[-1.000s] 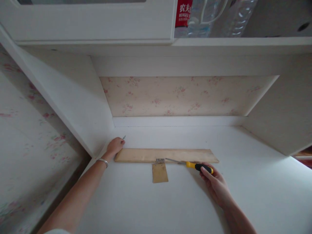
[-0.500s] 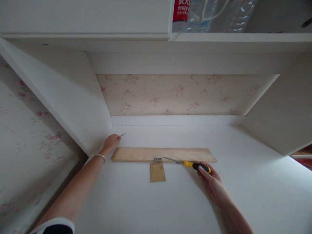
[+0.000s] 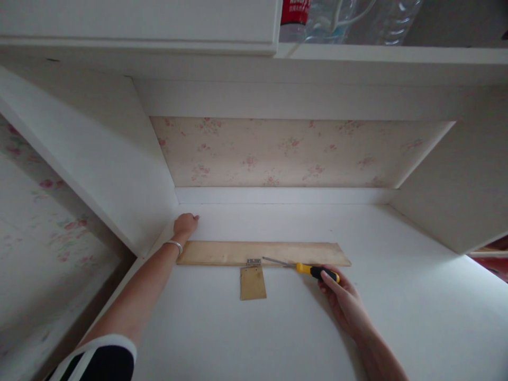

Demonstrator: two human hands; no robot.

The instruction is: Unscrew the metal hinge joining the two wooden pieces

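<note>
My right hand is closed round the black and yellow handle of a screwdriver. Its shaft points left, with the tip just right of a small metal hinge. The hinge sits at the front edge of a long, pale wooden board and joins it to a small tan square piece of wood. Beyond the board's left end, my left hand is closed in a fist near the back left corner. What its fingers hold is hidden.
The white desk surface lies under the board. White side panels rise left and right, with floral wallpaper at the back. Overhead, a white shelf carries clear plastic bottles.
My left hand has turned, and the thin object that stuck out of its fingers is now out of sight. My right hand keeps the screwdriver by the hinge. The view has shifted slightly.
</note>
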